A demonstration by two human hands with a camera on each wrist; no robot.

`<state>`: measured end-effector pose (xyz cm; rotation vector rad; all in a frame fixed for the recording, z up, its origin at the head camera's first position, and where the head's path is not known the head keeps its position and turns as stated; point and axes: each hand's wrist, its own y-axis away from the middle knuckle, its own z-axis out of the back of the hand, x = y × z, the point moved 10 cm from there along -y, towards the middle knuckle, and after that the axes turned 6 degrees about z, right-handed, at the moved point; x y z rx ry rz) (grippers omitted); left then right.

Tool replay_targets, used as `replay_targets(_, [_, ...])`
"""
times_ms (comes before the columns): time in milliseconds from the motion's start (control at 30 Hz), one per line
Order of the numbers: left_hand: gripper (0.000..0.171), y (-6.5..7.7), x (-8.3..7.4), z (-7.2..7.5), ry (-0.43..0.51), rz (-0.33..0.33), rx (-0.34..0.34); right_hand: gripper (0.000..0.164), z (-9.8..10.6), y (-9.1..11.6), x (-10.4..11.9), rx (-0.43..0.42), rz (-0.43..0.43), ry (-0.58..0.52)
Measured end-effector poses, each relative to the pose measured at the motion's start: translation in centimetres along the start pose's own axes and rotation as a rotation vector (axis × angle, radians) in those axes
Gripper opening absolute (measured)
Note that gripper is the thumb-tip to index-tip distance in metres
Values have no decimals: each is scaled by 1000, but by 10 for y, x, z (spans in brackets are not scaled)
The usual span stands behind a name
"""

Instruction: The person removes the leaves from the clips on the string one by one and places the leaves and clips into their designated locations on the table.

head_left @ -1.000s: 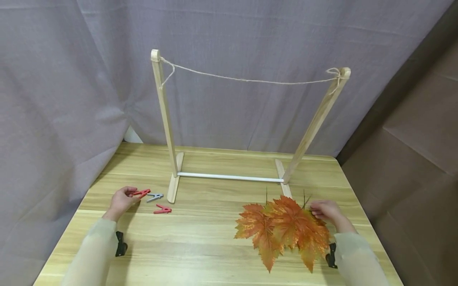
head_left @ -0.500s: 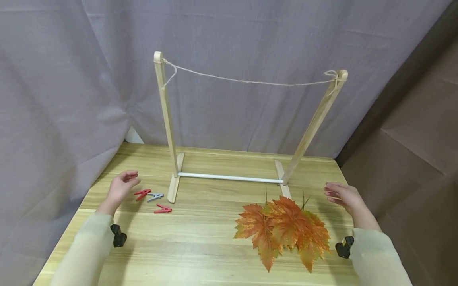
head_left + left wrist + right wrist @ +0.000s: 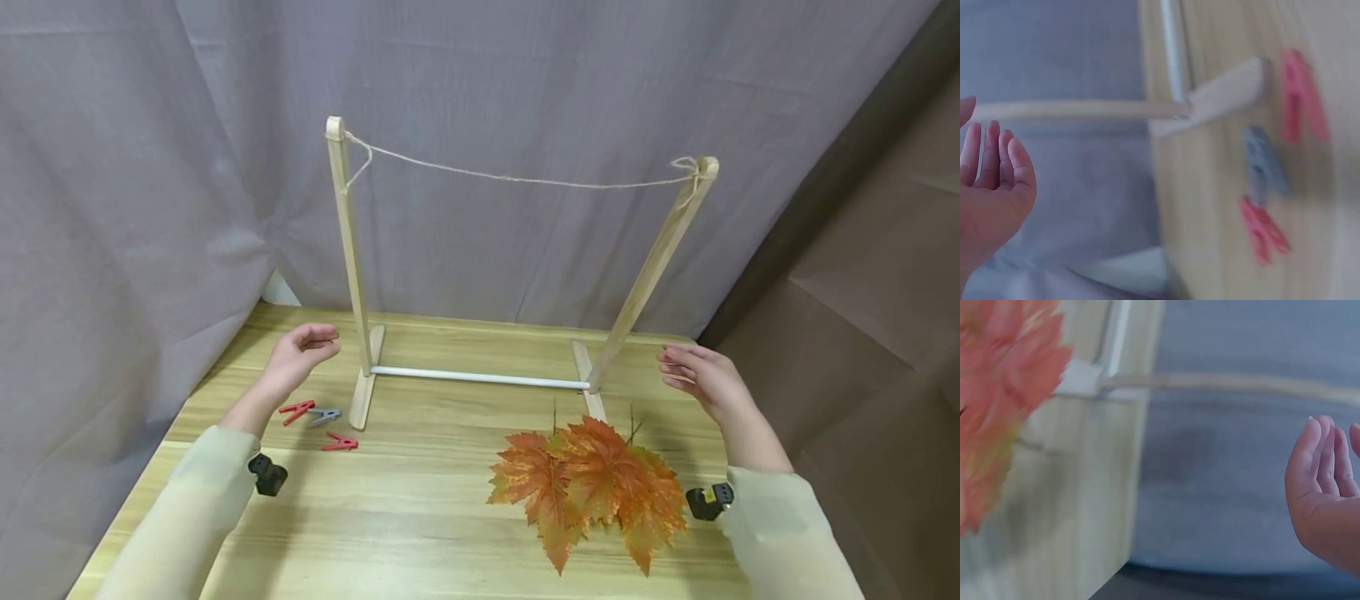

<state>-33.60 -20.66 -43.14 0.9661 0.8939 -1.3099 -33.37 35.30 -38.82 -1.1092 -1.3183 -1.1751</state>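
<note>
My left hand (image 3: pixel 298 360) is raised beside the left post of a wooden stand (image 3: pixel 351 258), fingers loosely bent and holding nothing. Below it on the table lie two red clothespins (image 3: pixel 341 442) and a grey clothespin (image 3: pixel 325 416), also seen in the left wrist view. On the other side my right hand (image 3: pixel 703 379) hovers near the foot of the right post, fingers loosely bent around nothing. Orange artificial maple leaves (image 3: pixel 600 483) lie overlapped in front of it, their thin stems pointing to the back. A thin string (image 3: pixel 510 178) sags between the tops of the two posts.
A white rod (image 3: pixel 480 378) joins the stand's feet low over the wooden table (image 3: pixel 420 517). Grey cloth (image 3: pixel 525 83) hangs behind and at the left, and a brown cloth (image 3: pixel 877 333) at the right. A black wrist camera (image 3: pixel 267 474) sits on the left wrist.
My left hand has let go of a red clothespin and moved up and right toward the left post. The right hand has left the leaves and risen toward the right post.
</note>
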Motion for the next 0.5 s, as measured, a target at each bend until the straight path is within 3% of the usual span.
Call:
replay_targets(267, [34,-3,-53,-29,-51,-115,88,12,-50,-2,42,-1,118,32])
replay_targets(500, [32,5,-109,-53,-55,-252,130,12,-99,2,70,36,212,106])
